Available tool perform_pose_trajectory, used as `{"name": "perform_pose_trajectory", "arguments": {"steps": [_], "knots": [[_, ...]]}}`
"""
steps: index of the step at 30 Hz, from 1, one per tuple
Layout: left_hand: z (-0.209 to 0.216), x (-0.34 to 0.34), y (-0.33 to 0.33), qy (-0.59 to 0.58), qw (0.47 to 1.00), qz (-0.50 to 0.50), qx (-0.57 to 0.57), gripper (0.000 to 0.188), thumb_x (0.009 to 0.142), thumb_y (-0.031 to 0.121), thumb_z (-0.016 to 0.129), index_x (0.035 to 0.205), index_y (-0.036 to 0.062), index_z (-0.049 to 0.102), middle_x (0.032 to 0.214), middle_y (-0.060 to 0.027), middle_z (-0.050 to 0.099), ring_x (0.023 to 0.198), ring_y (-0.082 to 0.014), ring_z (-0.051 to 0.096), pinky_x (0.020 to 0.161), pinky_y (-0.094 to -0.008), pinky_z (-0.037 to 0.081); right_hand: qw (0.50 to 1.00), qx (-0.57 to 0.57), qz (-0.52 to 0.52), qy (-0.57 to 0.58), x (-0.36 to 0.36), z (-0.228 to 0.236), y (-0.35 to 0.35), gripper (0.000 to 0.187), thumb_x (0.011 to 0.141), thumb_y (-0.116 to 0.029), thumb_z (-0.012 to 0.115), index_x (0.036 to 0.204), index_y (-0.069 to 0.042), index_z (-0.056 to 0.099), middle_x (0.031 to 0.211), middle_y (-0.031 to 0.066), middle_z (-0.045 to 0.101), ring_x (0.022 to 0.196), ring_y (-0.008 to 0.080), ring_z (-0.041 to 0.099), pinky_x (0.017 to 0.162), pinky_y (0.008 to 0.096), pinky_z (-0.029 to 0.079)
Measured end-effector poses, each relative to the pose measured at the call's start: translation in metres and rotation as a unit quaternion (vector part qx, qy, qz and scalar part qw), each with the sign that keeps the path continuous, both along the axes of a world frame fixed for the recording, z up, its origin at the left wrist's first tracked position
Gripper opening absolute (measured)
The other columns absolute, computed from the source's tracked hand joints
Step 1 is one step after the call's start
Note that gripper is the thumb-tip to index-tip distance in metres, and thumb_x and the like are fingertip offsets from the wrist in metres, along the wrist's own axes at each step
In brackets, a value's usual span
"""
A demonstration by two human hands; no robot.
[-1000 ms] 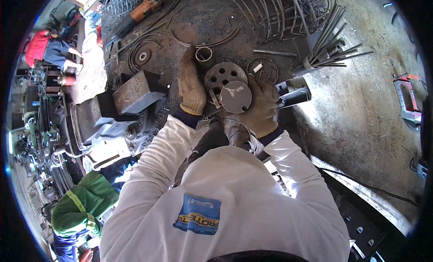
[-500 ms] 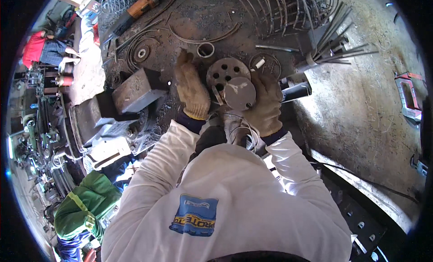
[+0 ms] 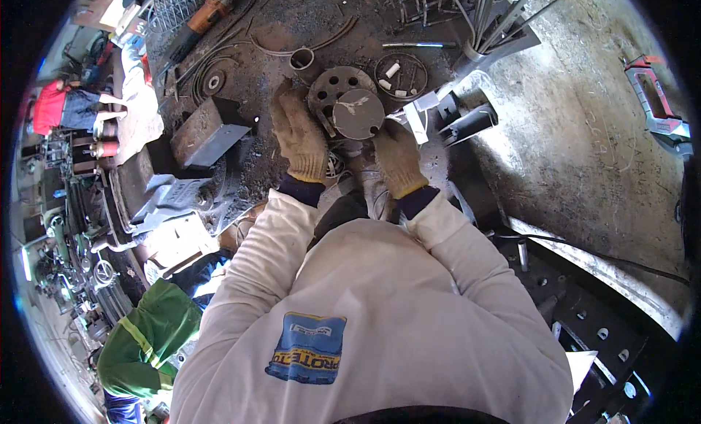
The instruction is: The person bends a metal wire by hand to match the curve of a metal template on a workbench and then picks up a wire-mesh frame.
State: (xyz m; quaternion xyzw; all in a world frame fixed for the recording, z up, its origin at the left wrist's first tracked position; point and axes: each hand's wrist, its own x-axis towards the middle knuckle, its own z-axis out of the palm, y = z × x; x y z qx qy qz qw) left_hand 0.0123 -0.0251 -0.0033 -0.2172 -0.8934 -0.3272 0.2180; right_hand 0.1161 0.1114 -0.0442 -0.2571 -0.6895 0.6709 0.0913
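A round grey metal disc [image 3: 356, 116] with a small notch in its edge overlaps a round plate with several holes [image 3: 336, 79]. My right hand [image 3: 400, 160], in a brown work glove, is closed at the disc's lower right edge; part of its fingers is hidden there. My left hand [image 3: 299, 136], gloved the same way, lies left of the plate with its fingers stretched out and nothing visible in them. A narrow metal strip [image 3: 325, 122] stands between that hand and the disc. Beyond the plate is a short pipe piece [image 3: 303, 62].
A wire hoop with white pieces [image 3: 401, 75] lies right of the plate. Upright rods [image 3: 491, 31] and a dark metal channel [image 3: 471, 123] are farther right. A steel box [image 3: 208, 133] and an angle grinder [image 3: 201, 22] lie left. A person in green [image 3: 150, 333] is at lower left.
My right hand has moved from the disc's right side to its lower right edge, uncovering the white pieces. My left hand stays beside the plate. The whole view has shifted.
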Motion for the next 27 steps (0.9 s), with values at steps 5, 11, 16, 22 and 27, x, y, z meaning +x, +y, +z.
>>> {"name": "perform_pose_trajectory", "arguments": {"steps": [5, 11, 16, 22, 27], "knots": [[-0.005, -0.005, 0.002, 0.015, 1.0, -0.005, 0.025, 0.043, 0.09, 0.002, 0.046, 0.133, -0.0028, 0.047, 0.129, -0.0242, 0.053, 0.117, -0.0431, 0.051, 0.102, -0.0466, 0.041, 0.991, 0.127, 0.04, 0.003, -0.006, -0.008, 0.006, 0.024, 0.092, -0.021, 0.054, 0.099, -0.001, 0.065, 0.079, 0.0071, 0.065, 0.07, 0.017, 0.062, 0.064, 0.0309, 0.05], [-0.007, -0.006, 0.016, -0.015, 0.989, 0.086, 0.116, 0.037, 0.1, 0.016, 0.039, 0.13, -0.0021, 0.051, 0.128, -0.021, 0.056, 0.114, -0.0352, 0.057, 0.098, -0.0422, 0.045, 0.987, 0.157, 0.009, -0.028, -0.003, 0.022, 0.007, 0.025, 0.085, -0.025, 0.063, 0.099, -0.004, 0.067, 0.093, 0.0186, 0.068, 0.089, 0.0385, 0.064, 0.079, 0.0443, 0.051], [-0.014, -0.014, 0.017, -0.084, 0.958, 0.076, 0.262, 0.052, 0.106, 0.036, 0.03, 0.13, -0.0045, 0.053, 0.129, -0.019, 0.059, 0.119, -0.0289, 0.056, 0.103, -0.0394, 0.042, 0.887, 0.454, -0.027, 0.081, 0.008, 0.049, 0.033, 0.061, 0.064, -0.028, 0.085, 0.116, -0.005, 0.063, 0.109, 0.0149, 0.064, 0.101, 0.034, 0.061, 0.085, 0.0442, 0.049], [0.014, -0.008, 0.025, 0.052, 0.985, -0.007, 0.165, 0.035, 0.095, 0.007, 0.047, 0.129, 0.0, 0.052, 0.118, -0.0203, 0.062, 0.105, -0.0346, 0.064, 0.091, -0.0409, 0.052, 0.842, 0.519, 0.094, 0.111, -0.02, 0.056, 0.053, 0.079, 0.054, -0.026, 0.086, 0.126, -0.007, 0.06, 0.12, 0.014, 0.06, 0.111, 0.0359, 0.056, 0.096, 0.0477, 0.044], [-0.001, -0.018, 0.019, -0.104, 0.964, 0.017, 0.246, 0.048, 0.102, 0.032, 0.032, 0.127, -0.0024, 0.055, 0.124, -0.0183, 0.062, 0.111, -0.0282, 0.061, 0.098, -0.0381, 0.046, 0.844, 0.52, 0.095, 0.087, -0.022, 0.06, 0.046, 0.077, 0.056, -0.028, 0.083, 0.126, -0.009, 0.06, 0.117, 0.0146, 0.06, 0.106, 0.0359, 0.057, 0.092, 0.047, 0.045]]}}
